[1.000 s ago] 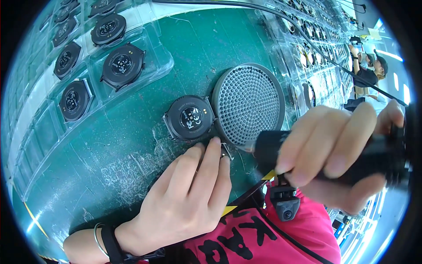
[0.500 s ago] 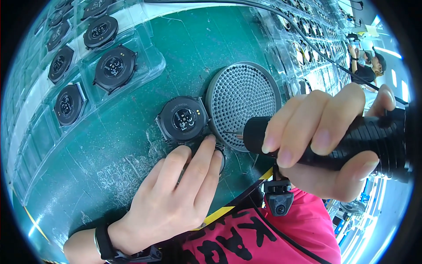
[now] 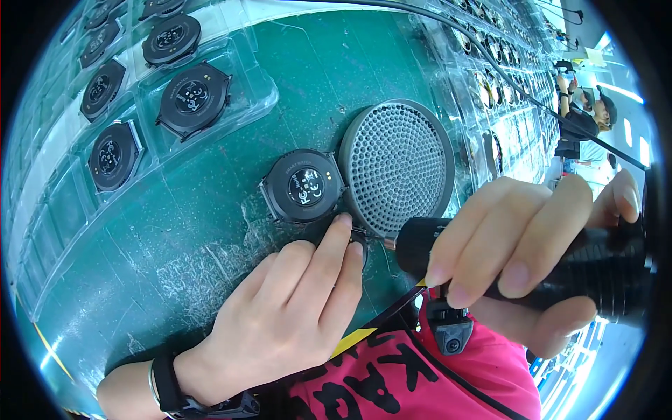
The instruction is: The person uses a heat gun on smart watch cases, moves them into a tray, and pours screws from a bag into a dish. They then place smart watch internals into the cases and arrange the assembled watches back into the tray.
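I am pinning the round black watch case (image 3: 305, 187) face-down on the green tabletop (image 3: 210, 231) with my left hand (image 3: 294, 308), fingers pressed together; my right hand (image 3: 525, 252) is gripping the black electric screwdriver (image 3: 595, 269); I'd be keeping its bit square beside the grey perforated disc (image 3: 399, 168).
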Tool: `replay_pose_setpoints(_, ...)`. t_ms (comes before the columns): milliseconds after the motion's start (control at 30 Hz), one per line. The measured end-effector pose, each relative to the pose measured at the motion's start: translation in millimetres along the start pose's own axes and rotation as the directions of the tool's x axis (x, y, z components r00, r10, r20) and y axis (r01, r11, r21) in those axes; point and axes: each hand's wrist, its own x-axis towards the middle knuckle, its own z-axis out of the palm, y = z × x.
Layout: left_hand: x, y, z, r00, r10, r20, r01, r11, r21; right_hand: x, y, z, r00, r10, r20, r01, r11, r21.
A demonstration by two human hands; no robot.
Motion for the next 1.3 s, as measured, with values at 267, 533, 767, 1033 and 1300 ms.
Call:
replay_pose_setpoints(267,-3,-1,5,0.998,0.018,-0.057,-0.015,0.999,0.041,-2,-1,-1,1.0,0.008,0.002,-0.008,1.0,0.02)
replay_pose_setpoints(533,1,7,-5,1.0,0.028,0.006,-0.029,0.992,0.123,9,8,-8,1.0,-0.001,0.01,0.001,1.0,0.001)
replay_pose_setpoints(767,-1,7,-4,1.0,0.006,0.018,-0.007,0.995,0.097,5,4,-11,1.0,0.002,-0.007,-0.002,1.0,-0.012)
replay_pose_setpoints(1033,0,3,2,0.999,0.03,-0.037,-0.024,0.986,0.163,-4,-14,-6,1.0,0.009,-0.014,-0.009,1.0,-0.01)
replay_pose_setpoints(1300,-1,-1,4,0.995,0.044,-0.088,-0.034,0.994,0.105,-4,-18,-3,1.0,0.01,-0.006,-0.01,1.0,0.005)
